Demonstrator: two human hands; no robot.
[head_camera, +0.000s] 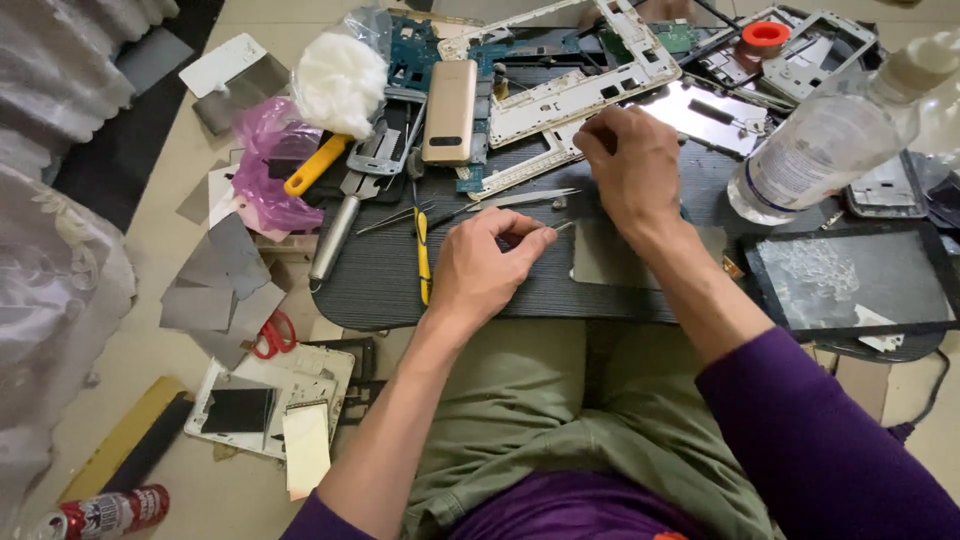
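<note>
White-labelled clear bottle (820, 150) right; red can (100, 512) bottom-left.

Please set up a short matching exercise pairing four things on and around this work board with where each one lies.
Things:
1. Scissors
2. Tape roll
3. Plastic bottle
4. Drink can

Places:
A. far edge of the board, upper right
B. on the floor, lower left corner
C. on its side, right of the right hand
D. on the floor, left of the left hand

Pairs: 1-D, 2-A, 3-C, 4-B
</note>
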